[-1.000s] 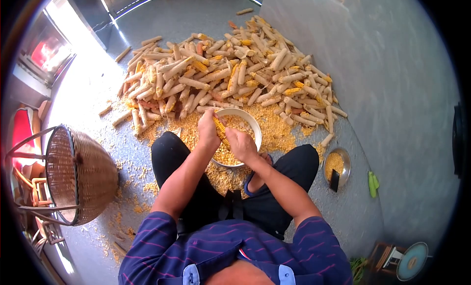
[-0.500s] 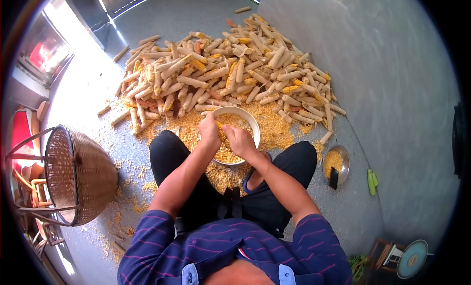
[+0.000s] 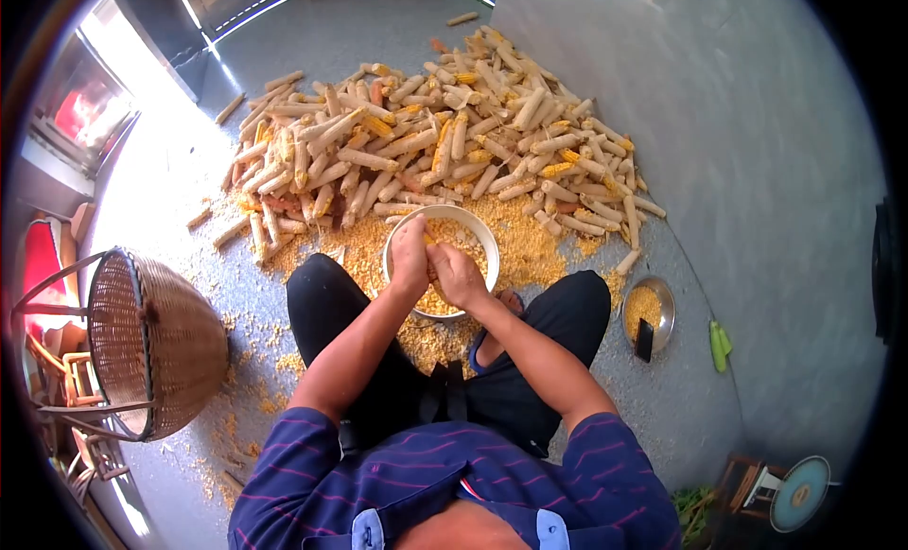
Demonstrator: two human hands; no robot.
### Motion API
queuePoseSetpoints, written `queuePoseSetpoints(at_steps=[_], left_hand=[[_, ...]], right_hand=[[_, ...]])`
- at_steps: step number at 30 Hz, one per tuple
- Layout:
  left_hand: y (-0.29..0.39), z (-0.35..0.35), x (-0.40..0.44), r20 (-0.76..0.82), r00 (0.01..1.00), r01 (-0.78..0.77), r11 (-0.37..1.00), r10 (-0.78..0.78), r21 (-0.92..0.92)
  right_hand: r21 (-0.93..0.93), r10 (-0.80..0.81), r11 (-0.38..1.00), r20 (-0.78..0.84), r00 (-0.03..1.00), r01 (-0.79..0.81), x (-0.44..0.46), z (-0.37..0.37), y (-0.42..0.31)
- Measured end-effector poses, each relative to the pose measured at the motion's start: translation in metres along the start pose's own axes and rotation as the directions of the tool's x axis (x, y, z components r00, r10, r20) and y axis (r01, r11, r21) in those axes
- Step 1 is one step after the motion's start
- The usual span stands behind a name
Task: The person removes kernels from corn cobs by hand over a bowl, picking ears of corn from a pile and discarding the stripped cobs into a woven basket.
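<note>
My left hand (image 3: 410, 254) and my right hand (image 3: 457, 274) are close together over a round pale basin (image 3: 489, 252). Both are closed around a corn cob (image 3: 428, 238); only a small yellow bit of it shows between the fingers. Loose yellow kernels (image 3: 465, 234) lie in the basin under the hands. The basin stands on the floor between my bent knees, with more kernels (image 3: 530, 233) spread around it. Behind it is a large heap of corn cobs (image 3: 416, 143), mostly bare, some still carrying yellow kernels.
On the left a wicker basket (image 3: 184, 347) lies on its side, near wooden chairs (image 3: 80, 380). To the right stand a metal bowl of kernels (image 3: 645, 309) with a dark phone-like object (image 3: 644, 340), and green vegetables (image 3: 720, 346) beside the wall (image 3: 757, 172). A round fan-like object (image 3: 800, 493) is at lower right.
My hands have drawn closer together over the basin, the left one shifting slightly right. The view has moved a little; the heap and the basket look the same.
</note>
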State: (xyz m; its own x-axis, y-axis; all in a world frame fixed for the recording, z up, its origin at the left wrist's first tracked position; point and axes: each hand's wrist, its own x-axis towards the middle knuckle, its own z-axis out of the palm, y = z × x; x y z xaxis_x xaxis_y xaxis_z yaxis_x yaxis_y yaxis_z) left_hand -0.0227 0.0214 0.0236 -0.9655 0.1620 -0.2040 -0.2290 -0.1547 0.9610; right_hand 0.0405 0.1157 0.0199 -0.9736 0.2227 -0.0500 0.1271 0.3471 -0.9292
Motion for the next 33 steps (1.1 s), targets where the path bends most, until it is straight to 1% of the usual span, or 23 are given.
queuePoseSetpoints(at_steps=[1,3,4,5,6,9,11,12,14,15,17,18,20,21,22,23,25,26,27,28,29,31,33], left_hand=[[-0.003,0.000,0.000,0.002,1.000,0.007,1.000,-0.007,0.004],[-0.007,0.000,0.005,-0.039,0.968,0.235,0.951,-0.248,-0.201],[-0.007,-0.001,0.005,-0.037,0.969,0.234,0.951,-0.246,-0.200],[-0.007,-0.002,0.004,0.008,0.989,0.147,0.973,-0.148,-0.181],[-0.007,-0.004,0.003,0.055,0.997,0.059,0.985,-0.051,-0.162],[-0.008,-0.004,0.001,0.010,1.000,0.019,0.994,-0.018,-0.111],[-0.011,-0.005,0.010,0.006,0.999,-0.040,0.993,0.041,-0.115],[-0.012,-0.006,0.014,-0.004,0.996,-0.094,0.988,0.094,-0.121],[-0.011,-0.006,0.019,-0.029,0.994,-0.108,0.988,0.105,-0.114],[-0.013,-0.006,0.021,-0.055,0.992,-0.117,0.987,0.111,-0.107],[-0.023,-0.011,0.024,-0.040,0.991,-0.131,0.991,0.130,-0.017],[-0.025,-0.012,0.027,0.010,0.986,-0.165,0.986,0.165,0.000],[-0.030,-0.012,0.031,0.072,0.977,-0.204,0.979,0.203,0.015],[-0.023,-0.009,0.026,0.096,0.987,-0.123,0.990,0.129,-0.070],[-0.017,-0.007,0.023,0.122,0.991,-0.038,0.987,0.058,-0.155],[-0.011,-0.006,0.021,0.122,0.991,-0.041,0.987,0.061,-0.158],[-0.005,-0.007,0.021,0.179,0.983,0.020,0.961,0.031,-0.276],[-0.004,-0.008,0.021,0.175,0.984,0.014,0.960,0.036,-0.279],[-0.005,-0.007,0.021,0.138,0.988,-0.038,0.981,0.065,-0.189],[-0.007,-0.007,0.019,0.106,0.990,-0.086,0.992,0.096,-0.095],[-0.010,-0.004,0.017,0.107,0.989,-0.088,0.991,0.099,-0.097],[-0.013,0.003,0.011,0.259,0.966,0.125,0.902,-0.015,-0.413],[-0.016,0.003,-0.005,0.310,0.903,0.382,0.887,-0.298,-0.259]], right_hand=[[-0.069,-0.059,0.996,0.022,0.998,0.060,0.000,0.001,0.001],[-0.037,-0.016,0.999,0.038,0.999,0.018,0.003,-0.002,0.001],[-0.047,0.094,0.995,0.080,0.992,-0.090,0.005,-0.005,0.000],[-0.062,0.202,0.979,0.121,0.972,-0.196,0.008,-0.007,-0.001],[-0.059,0.202,0.979,0.119,0.972,-0.196,0.010,-0.008,0.000],[0.043,0.263,0.961,0.143,0.954,-0.271,0.009,0.000,0.014],[0.386,0.244,0.885,0.091,0.966,-0.260,0.012,0.011,0.037],[0.388,0.239,0.886,0.088,0.967,-0.254,0.005,0.009,0.025],[0.327,0.128,0.929,0.159,0.979,-0.175,-0.011,-0.002,-0.013],[0.321,0.128,0.931,0.165,0.978,-0.176,-0.010,-0.004,-0.012],[0.091,-0.020,0.996,0.085,0.996,0.013,-0.012,-0.004,-0.011],[0.165,0.112,0.978,0.087,0.990,-0.125,-0.009,-0.003,-0.006],[0.142,0.120,0.981,0.101,0.988,-0.134,-0.003,-0.006,0.007],[0.116,0.128,0.983,0.121,0.984,-0.142,0.001,-0.005,0.019],[0.321,0.132,0.933,0.111,0.985,-0.162,0.003,0.004,0.027],[0.319,0.130,0.934,0.110,0.985,-0.159,0.003,0.006,0.037],[0.638,0.152,0.743,0.131,0.980,-0.201,0.003,0.005,0.021],[0.399,0.066,0.916,-0.056,0.996,-0.038,-0.002,0.004,0.011],[0.397,0.061,0.917,-0.054,0.997,-0.035,-0.004,0.001,0.000],[0.267,0.033,0.963,-0.068,0.997,-0.014,-0.005,-0.002,-0.009],[0.132,0.004,0.991,-0.080,0.997,0.007,-0.006,-0.004,-0.014],[0.174,0.044,0.984,-0.104,0.994,-0.025,0.001,-0.006,-0.009],[0.306,0.000,0.948,-0.257,0.966,0.081,0.010,-0.006,0.000]])
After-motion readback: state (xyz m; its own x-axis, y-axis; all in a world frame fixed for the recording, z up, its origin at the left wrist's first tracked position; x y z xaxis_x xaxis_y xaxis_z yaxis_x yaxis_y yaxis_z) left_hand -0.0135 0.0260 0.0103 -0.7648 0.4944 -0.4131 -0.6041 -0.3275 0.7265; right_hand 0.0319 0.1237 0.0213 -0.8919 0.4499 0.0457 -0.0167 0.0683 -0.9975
